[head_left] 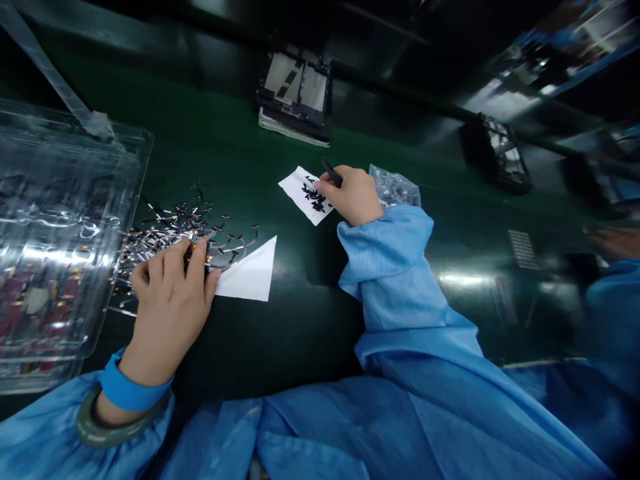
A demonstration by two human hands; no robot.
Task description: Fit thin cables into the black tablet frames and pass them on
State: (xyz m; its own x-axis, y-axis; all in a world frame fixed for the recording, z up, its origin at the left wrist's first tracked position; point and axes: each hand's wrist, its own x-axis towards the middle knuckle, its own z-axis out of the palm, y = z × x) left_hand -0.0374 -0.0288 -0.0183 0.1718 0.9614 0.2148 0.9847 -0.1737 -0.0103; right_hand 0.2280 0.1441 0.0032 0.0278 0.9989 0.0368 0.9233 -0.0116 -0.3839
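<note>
The right hand [356, 193] grasped a black pen-shaped tool [333, 173] between thumb and fingers, over the right part of a small white slip [295, 181]; the small black pieces [315, 199] lay on that slip in a loose cluster, some overlapping; the tool's working end was not discernible, so whether it had a piece could not be told. The left hand [170, 293] was palm down with fingers bent, fingertips at the near side of a heap of flex cables [165, 228]; whether it grasped a cable or merely rested there could not be told; its thumb was at the edge of a white paper sheet [253, 277].

In this inspector's judgement, good handling called for a light pinch on the tool and an approach to one outlying piece at a time, since the overlapping ones were liable to come up together; the slip, light and apparently unsecured, was best not brushed by the wrist; at the left, a cable was best separated by its end, without tugging, as the tangled strips could catch and crease. The clear plastic bag [397, 187] lay close behind the right wrist and warranted clearance from the sleeve; the clear plastic tray [125, 167] bordered the heap, so sideways sweeps there were inadvisable.
</note>
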